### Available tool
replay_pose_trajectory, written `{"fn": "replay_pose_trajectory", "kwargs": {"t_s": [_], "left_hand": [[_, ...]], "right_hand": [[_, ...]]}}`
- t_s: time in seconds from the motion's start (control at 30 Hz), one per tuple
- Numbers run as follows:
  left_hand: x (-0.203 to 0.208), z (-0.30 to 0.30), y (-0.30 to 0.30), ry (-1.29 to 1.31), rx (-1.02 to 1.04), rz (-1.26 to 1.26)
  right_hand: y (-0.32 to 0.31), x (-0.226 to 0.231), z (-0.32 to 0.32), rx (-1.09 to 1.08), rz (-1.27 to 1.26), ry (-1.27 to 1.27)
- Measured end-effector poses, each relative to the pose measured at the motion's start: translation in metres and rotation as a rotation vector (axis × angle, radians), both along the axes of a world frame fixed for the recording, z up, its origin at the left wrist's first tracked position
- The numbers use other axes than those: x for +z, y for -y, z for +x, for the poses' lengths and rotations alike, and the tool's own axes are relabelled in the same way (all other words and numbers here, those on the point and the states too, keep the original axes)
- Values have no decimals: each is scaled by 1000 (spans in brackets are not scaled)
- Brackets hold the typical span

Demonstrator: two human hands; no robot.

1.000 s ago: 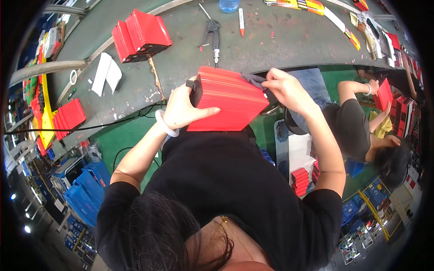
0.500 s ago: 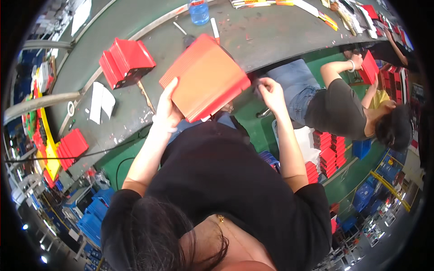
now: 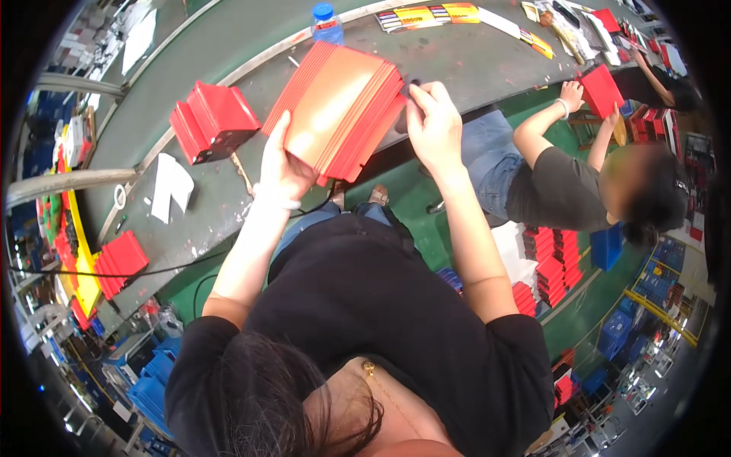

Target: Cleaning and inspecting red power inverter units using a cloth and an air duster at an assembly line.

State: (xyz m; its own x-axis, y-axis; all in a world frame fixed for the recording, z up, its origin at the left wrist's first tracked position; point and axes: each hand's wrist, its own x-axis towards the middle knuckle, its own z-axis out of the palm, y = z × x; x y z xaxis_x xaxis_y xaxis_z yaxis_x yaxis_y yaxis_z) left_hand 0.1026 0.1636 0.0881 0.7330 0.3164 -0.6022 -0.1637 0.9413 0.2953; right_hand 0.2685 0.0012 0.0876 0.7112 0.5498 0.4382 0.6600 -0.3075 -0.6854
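My left hand [image 3: 285, 169] grips the near left side of a red metal casing [image 3: 331, 103] with ribbed edges, thumb on its broad smooth face. The casing is held up tilted above the near edge of the workbench. At its right end, my right hand [image 3: 435, 128] is closed in a pinch, fingertips close to the casing. A small dark thing [image 3: 414, 85] shows at those fingertips, too small to make out; whether it touches the casing I cannot tell.
Another red casing [image 3: 215, 122] stands on the grey workbench [image 3: 457, 68], near white paper [image 3: 172, 186]. A blue-capped jar [image 3: 327, 27] and yellow printed sheets [image 3: 430, 15] lie beyond. To the right, a co-worker [image 3: 563, 183] holds a red panel [image 3: 601, 91]; red parts [image 3: 552, 259] are stacked behind.
My right hand has moved up and left to the casing's right end, carrying the dark thing. The casing has risen slightly and turned, showing more of its ribbed right side.
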Motion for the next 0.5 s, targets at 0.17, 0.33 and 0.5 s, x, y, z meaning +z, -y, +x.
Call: {"fn": "replay_pose_trajectory", "kwargs": {"t_s": [0.17,0.33,0.5], "left_hand": [[11,11,-5,-64,64,22],[12,12,0,-109,67,-16],[-3,8,1,-63,21,91]], "right_hand": [[-2,7,0,92,-317,405],[8,-7,-6,110,-350,491],[27,-4,-8,223,-403,376]]}}
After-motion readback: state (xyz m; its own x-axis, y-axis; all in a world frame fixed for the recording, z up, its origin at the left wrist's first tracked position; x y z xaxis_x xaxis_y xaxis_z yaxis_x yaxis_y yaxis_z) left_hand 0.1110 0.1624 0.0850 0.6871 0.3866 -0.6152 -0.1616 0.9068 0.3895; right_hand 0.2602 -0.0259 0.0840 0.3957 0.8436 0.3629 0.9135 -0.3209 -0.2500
